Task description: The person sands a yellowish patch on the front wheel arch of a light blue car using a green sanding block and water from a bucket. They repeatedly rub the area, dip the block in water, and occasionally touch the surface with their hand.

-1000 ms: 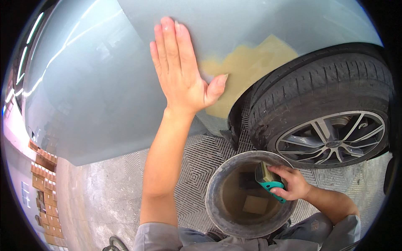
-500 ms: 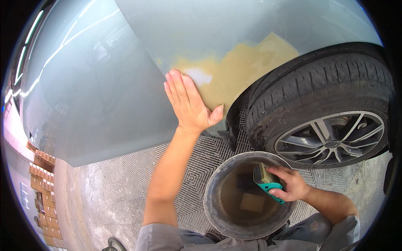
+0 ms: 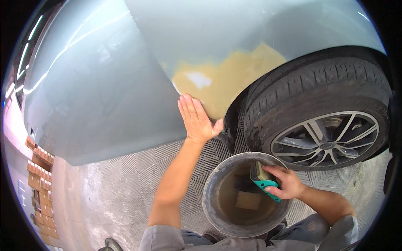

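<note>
My left hand [image 3: 197, 120] lies flat with fingers stretched on the grey-blue car body panel [image 3: 201, 33], at the lower left of a tan filler patch [image 3: 236, 73] that has a pale spot in it. Its thumb points toward the wheel arch. My right hand [image 3: 288, 184] grips a sanding block [image 3: 268, 186] with a teal holder and a yellowish pad, tilted above the murky water. Under it stands a round dark bucket [image 3: 212, 209]. A squarish tan piece [image 3: 248, 200] shows in the bucket's water.
The car wheel [image 3: 326, 144], with a black tyre and silver spokes, stands right of the bucket. An adjoining grey-blue panel [image 3: 96, 104] spreads to the left. Below is a ribbed grey floor [image 3: 125, 180]. Stacked cardboard boxes [image 3: 42, 188] stand far left.
My left hand has slid down the panel and slightly right, uncovering more of the filler patch. My right hand still holds the sanding block over the bucket.
</note>
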`<action>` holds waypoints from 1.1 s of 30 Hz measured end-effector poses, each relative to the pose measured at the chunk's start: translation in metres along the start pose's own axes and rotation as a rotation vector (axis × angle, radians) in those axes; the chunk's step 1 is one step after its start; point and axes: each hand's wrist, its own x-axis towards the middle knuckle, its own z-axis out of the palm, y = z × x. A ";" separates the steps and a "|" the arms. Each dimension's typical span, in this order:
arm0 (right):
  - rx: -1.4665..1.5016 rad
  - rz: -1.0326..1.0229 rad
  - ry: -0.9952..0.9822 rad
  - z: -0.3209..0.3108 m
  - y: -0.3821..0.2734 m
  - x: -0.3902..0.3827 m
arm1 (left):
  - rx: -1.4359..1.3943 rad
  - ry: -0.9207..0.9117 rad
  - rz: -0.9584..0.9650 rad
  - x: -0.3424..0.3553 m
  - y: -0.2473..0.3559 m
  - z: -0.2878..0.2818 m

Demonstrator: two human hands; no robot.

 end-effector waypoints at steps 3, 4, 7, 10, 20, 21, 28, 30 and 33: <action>-0.013 0.015 -0.019 0.001 0.000 0.000 | 0.012 -0.054 0.009 -0.018 0.005 -0.003; -0.019 0.014 -0.023 0.001 0.000 -0.001 | 0.027 -0.072 0.000 -0.020 0.006 -0.004; -0.059 0.030 -0.025 0.002 0.001 -0.001 | 0.055 -0.014 0.047 -0.007 0.007 -0.009; -0.070 0.047 -0.029 0.002 0.001 -0.002 | 0.028 0.005 -0.061 0.043 0.006 -0.025; -0.095 0.056 -0.061 0.003 -0.004 0.000 | -0.028 0.220 -0.020 0.296 -0.030 -0.074; -0.093 0.056 -0.065 0.002 -0.005 0.000 | -0.023 0.231 -0.006 0.294 -0.028 -0.075; -0.150 0.085 -0.090 0.004 -0.003 -0.002 | -0.137 0.262 0.023 0.205 -0.019 -0.053; -0.113 0.095 -0.082 0.005 -0.002 -0.001 | -0.094 0.222 -0.003 0.177 -0.016 -0.047; -0.137 0.088 -0.083 0.005 -0.003 -0.001 | -0.102 0.183 -0.041 0.147 -0.012 -0.038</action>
